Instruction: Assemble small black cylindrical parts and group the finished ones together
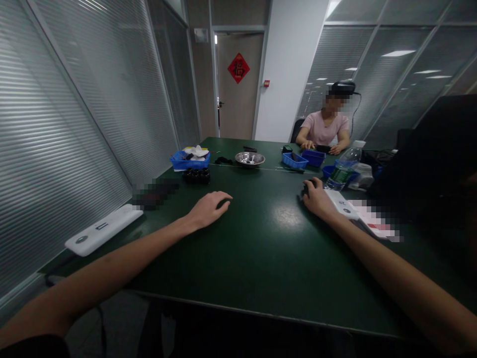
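My left hand point(209, 208) rests on the green tabletop point(253, 248), its fingers curved and the thumb apart, with nothing visible between them. Over to the right, my right hand point(316, 199) has its fingers bent around a small black object point(309, 187), whose kind I cannot make out. Beside that hand lies a white flat device point(339, 203) with dark markings. A clear plastic bottle point(341, 171) with a green label stands just behind it. Beyond my left hand sits a cluster of black round items point(197, 175).
A filled blue basket point(179, 161) stands back left, a shiny metal bowl point(246, 163) at back centre. More blue baskets point(296, 161) are back right, near a seated person point(324, 129) in pink. Another white device point(104, 229) lies at the left edge; a dark bulk point(436, 164) fills the right.
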The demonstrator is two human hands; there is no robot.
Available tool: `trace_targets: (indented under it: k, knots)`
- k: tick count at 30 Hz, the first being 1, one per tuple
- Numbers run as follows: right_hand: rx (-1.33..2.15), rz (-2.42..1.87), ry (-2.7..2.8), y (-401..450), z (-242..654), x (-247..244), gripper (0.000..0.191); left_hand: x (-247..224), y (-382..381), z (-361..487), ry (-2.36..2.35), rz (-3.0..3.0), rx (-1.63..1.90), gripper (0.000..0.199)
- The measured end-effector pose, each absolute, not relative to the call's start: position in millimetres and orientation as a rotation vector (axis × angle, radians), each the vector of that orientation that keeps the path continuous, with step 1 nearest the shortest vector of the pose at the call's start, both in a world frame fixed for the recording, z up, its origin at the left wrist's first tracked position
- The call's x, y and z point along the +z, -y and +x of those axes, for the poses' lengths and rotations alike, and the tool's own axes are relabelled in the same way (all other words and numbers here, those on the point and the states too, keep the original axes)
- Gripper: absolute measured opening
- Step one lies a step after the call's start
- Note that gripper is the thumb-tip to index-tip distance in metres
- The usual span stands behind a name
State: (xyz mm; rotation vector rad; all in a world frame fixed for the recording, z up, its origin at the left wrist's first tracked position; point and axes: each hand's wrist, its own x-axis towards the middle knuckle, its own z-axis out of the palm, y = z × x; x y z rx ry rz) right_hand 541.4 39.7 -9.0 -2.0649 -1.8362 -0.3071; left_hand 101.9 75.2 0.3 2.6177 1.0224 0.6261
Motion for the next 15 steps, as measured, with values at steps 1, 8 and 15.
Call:
trace_targets:
  k: [1,8,15]
  knots:
    - [-0.328,-2.074,1.836,-38.2,538.3,-6.7,0.061,2.3,-87.1,94.6,-1.121,2.601,0.728,0.039]
    - [-0.527,-1.921,1.998,-19.8,481.7,9.7,0.058,2.8,-163.7,24.0,-1.79,2.528,1.08,0.052]
    - [-0.15,-1.306,2.495,43.2,375.9,10.4,0.04,-18.5,-191.9,-3.9,-1.907,2.594,0.692,0.055]
